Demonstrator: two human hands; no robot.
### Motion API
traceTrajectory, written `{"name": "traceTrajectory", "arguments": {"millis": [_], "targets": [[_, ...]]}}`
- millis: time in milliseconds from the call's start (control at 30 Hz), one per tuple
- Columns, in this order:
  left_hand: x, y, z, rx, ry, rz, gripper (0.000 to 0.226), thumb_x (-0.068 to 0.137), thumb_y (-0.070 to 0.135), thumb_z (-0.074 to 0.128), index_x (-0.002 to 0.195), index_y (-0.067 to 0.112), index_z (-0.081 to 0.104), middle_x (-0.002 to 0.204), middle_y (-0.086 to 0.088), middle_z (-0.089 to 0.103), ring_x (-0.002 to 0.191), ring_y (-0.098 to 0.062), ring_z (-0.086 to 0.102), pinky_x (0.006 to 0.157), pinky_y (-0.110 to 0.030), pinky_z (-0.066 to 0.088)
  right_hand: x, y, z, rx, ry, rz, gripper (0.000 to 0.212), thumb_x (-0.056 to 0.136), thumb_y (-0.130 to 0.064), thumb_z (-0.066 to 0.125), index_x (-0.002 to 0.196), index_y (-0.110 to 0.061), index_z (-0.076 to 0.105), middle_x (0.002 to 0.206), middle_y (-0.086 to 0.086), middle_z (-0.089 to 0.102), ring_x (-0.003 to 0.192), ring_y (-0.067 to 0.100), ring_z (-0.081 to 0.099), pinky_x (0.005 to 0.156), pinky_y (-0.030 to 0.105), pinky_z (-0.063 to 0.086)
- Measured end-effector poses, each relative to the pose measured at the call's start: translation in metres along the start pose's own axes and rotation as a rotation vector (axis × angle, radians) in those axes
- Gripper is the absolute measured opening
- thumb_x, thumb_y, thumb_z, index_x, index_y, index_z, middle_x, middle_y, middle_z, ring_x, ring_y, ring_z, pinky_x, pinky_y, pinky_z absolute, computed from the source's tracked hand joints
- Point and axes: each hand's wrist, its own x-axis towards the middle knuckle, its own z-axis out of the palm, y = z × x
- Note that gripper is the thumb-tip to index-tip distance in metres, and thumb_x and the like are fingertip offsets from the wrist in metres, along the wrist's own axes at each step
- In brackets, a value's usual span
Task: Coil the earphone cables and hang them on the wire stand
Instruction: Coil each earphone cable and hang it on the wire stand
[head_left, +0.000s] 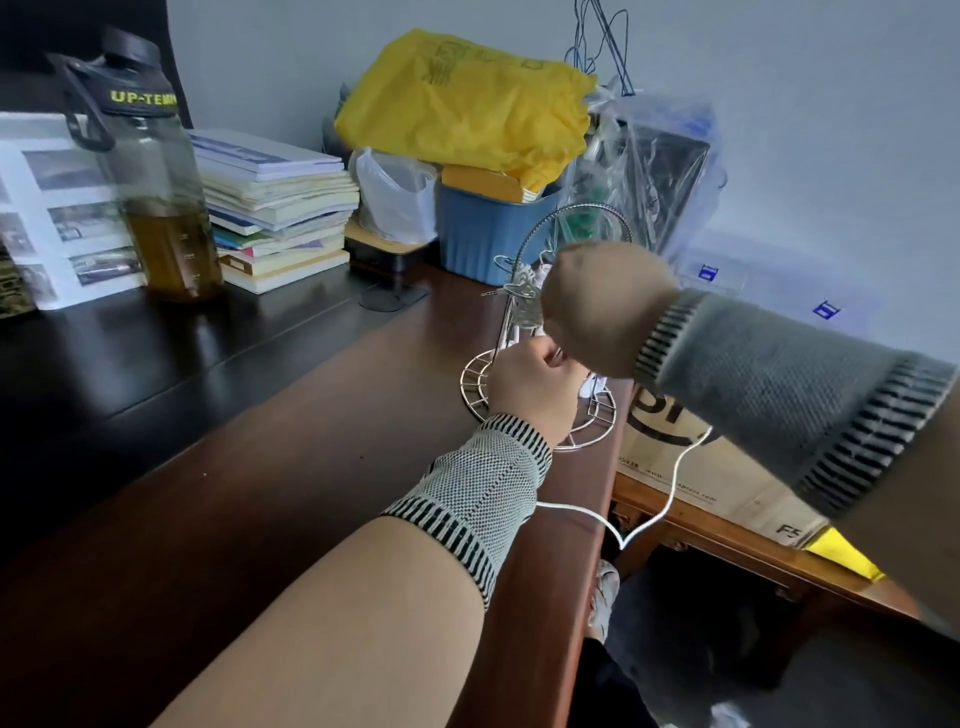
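Observation:
A silver wire stand (475, 382) with a round base and an arched top stands near the right edge of the brown table (291, 493). A bundle of white earphone cable (524, 280) hangs on its hook. My left hand (530, 387) is curled in front of the stand's base, pinching a white cable. A loose length of that white cable (670, 499) droops off the table edge in a loop. My right hand (608, 306) is closed in a fist beside the stand's upper part; its fingers are hidden, apparently around the cable.
A large bottle (161, 208) with amber liquid, a stack of books (275, 208), a blue bin (488, 228) under a yellow bag (467, 104), and plastic bags stand at the back. A cardboard box (717, 467) sits on a lower wooden table to the right.

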Motion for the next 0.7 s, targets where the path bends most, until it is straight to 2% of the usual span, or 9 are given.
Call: {"name": "traceTrajectory", "arguments": {"millis": [67,133,200,300,367,433,567,633,700], "targets": [[0.001,0.0,-0.002,0.031,0.004,0.002,0.018,0.091,0.011,0.058,0.075,0.002,0.062,0.07,-0.003,0.057,0.063,-0.016,0.039,0.055,-0.02,0.029,-0.008,0.0,0.014,-0.026,0.081,-0.075,0.033,0.093,-0.016,0.053,0.064,-0.012,0.039,0.071,-0.003,0.033,0.065,0.018,0.044,0.056,0.032,0.041],[0.003,-0.002,-0.001,0.042,0.016,-0.044,0.016,0.092,0.006,0.053,0.099,0.003,0.067,0.086,-0.008,0.062,0.077,-0.016,0.043,0.069,-0.022,0.032,-0.019,-0.002,0.027,-0.071,0.194,-0.123,0.029,0.085,-0.008,0.058,0.064,-0.014,0.039,0.068,-0.001,0.03,0.049,0.015,0.027,0.044,0.024,0.021],[0.003,-0.004,0.003,-0.003,0.003,-0.069,0.018,0.092,0.004,0.051,0.09,0.013,0.066,0.074,0.002,0.053,0.074,-0.013,0.043,0.069,-0.023,0.034,-0.027,0.001,0.035,-0.019,0.235,-0.081,0.028,0.067,-0.001,0.072,0.054,-0.01,0.049,0.064,0.003,0.036,0.043,0.012,0.015,0.047,0.016,0.007],[0.003,-0.005,0.005,-0.132,0.007,-0.028,0.038,0.088,0.004,0.058,0.054,0.017,0.047,0.044,0.011,0.039,0.044,-0.005,0.034,0.047,-0.018,0.026,-0.036,0.014,0.055,0.108,0.33,-0.069,0.023,0.06,-0.003,0.079,0.053,-0.01,0.058,0.065,0.005,0.05,0.038,0.02,0.036,0.038,0.016,0.024],[0.002,-0.006,0.004,-0.103,-0.016,-0.007,0.034,0.089,0.015,0.065,0.058,0.016,0.05,0.046,0.009,0.042,0.042,-0.005,0.035,0.044,-0.019,0.025,-0.043,0.024,0.069,0.218,0.421,-0.03,0.013,0.073,-0.011,0.075,0.063,-0.01,0.067,0.071,0.004,0.054,0.044,0.024,0.05,0.037,0.029,0.043],[0.002,-0.006,0.003,-0.105,-0.032,-0.008,0.024,0.09,0.023,0.067,0.068,0.017,0.059,0.052,0.009,0.046,0.046,-0.005,0.038,0.049,-0.024,0.03,-0.05,0.032,0.077,0.365,0.499,0.037,0.01,0.082,-0.017,0.07,0.075,-0.012,0.074,0.076,0.003,0.059,0.053,0.024,0.057,0.045,0.035,0.05],[0.002,-0.008,0.004,-0.157,-0.006,0.017,0.042,0.086,0.027,0.072,0.052,0.018,0.049,0.039,0.009,0.04,0.039,-0.007,0.034,0.048,-0.024,0.027,-0.056,0.045,0.085,0.599,0.426,0.246,0.009,0.087,-0.019,0.068,0.085,-0.014,0.076,0.078,0.001,0.067,0.064,0.017,0.06,0.064,0.032,0.051],[0.002,-0.009,0.006,-0.189,-0.002,0.017,0.048,0.084,0.026,0.074,0.047,0.02,0.044,0.034,0.012,0.041,0.036,-0.005,0.035,0.046,-0.024,0.026,-0.056,0.051,0.088,0.696,0.307,0.338,0.013,0.089,-0.022,0.065,0.086,-0.014,0.075,0.064,-0.008,0.063,0.053,0.003,0.054,0.059,0.023,0.045],[0.003,-0.01,0.007,-0.21,-0.006,0.01,0.044,0.082,0.026,0.075,0.048,0.018,0.048,0.036,0.014,0.042,0.038,-0.005,0.035,0.048,-0.023,0.028,-0.052,0.053,0.09,0.769,0.243,0.379,0.015,0.09,-0.024,0.064,0.084,-0.014,0.074,0.053,-0.012,0.055,0.042,0.0,0.049,0.051,0.018,0.04]]}}
